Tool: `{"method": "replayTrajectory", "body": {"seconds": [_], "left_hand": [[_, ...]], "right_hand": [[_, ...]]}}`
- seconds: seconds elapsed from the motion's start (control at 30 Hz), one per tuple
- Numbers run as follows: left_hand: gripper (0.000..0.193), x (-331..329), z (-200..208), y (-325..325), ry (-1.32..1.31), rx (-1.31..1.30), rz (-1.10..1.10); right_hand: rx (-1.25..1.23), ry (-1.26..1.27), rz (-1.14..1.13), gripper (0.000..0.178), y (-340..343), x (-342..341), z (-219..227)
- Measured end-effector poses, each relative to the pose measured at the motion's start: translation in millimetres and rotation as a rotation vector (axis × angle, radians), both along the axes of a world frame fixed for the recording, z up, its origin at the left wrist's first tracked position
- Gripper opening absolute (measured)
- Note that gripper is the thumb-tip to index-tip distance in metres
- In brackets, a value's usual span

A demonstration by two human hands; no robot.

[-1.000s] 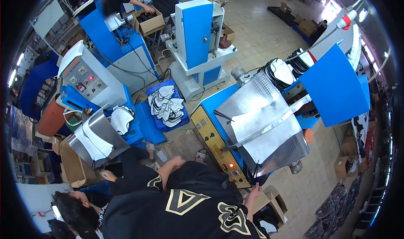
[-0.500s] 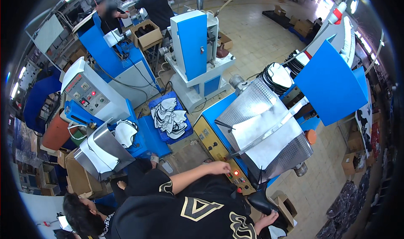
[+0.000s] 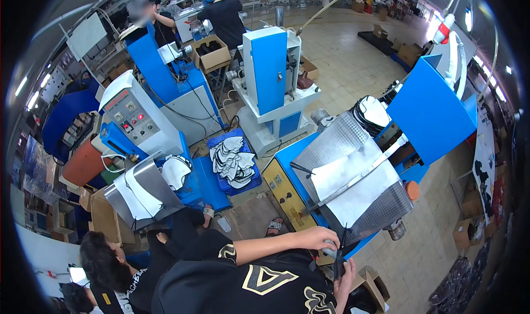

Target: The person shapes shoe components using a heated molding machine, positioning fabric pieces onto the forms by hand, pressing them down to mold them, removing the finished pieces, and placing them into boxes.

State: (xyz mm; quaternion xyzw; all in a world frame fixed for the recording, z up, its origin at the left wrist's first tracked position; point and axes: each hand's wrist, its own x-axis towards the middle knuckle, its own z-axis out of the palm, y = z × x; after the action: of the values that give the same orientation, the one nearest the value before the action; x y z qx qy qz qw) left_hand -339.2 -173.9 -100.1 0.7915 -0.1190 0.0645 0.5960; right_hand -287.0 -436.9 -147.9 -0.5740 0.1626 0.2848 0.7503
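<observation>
A black leather shoe upper (image 3: 339, 265) is held low in front of me at the right, beside the machine's near edge. My right hand (image 3: 345, 279) grips its lower right side with the fingers wrapped round it. At its top end my left hand (image 3: 317, 238) has its fingers bent over a grey rounded piece (image 3: 329, 250). Whether that grey piece belongs to the upper, I cannot tell. Just beyond both hands stands the blue machine with a metal plate (image 3: 331, 143), a white cloth sheet (image 3: 353, 184) and a metal bar across it. Part of its yellow control panel (image 3: 287, 198) shows.
A blue crate (image 3: 243, 188) with several white, black-edged pieces stands on the floor ahead. Left is another machine with a control box (image 3: 132, 118). A seated person (image 3: 105, 259) is close at my left; two people work farther back. Cardboard boxes (image 3: 375, 286) stand at my right.
My left hand has left the control panel and moved right to the grey piece. My right hand has raised the black shoe upper slightly and tilted it. The view has shifted a little.
</observation>
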Motion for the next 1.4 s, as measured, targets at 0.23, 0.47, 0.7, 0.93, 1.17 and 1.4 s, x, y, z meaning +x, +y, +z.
{"method": "replayTrajectory", "body": {"seconds": [0.23, 0.47, 0.7, 0.93, 1.17, 1.4], "left_hand": [[0.016, -14, -25, 2, 0.26, -0.308, 0.266], [0.022, -24, -44, 15, 0.48, -0.653, 0.237], [0.033, -31, -27, 19, 0.616, -0.396, -0.041], [0.033, -29, -4, 17, 0.708, -0.401, 0.012], [0.027, -28, -1, 33, 0.665, -0.467, 0.119], [0.028, -30, -12, 50, 0.682, -0.3, 0.315]], "right_hand": [[0.346, 0.044, 0.089, 0.048, -5, -2, 22], [-0.179, -0.344, 0.217, 0.021, 4, 9, 16], [0.032, -0.293, 0.008, 0.014, 12, 3, 23], [0.26, -0.212, -0.149, 0.012, 27, 0, 22], [0.107, -0.32, -0.291, 0.016, 33, 17, 46], [-0.232, -0.524, -0.221, 0.015, 35, 36, 74]]}}
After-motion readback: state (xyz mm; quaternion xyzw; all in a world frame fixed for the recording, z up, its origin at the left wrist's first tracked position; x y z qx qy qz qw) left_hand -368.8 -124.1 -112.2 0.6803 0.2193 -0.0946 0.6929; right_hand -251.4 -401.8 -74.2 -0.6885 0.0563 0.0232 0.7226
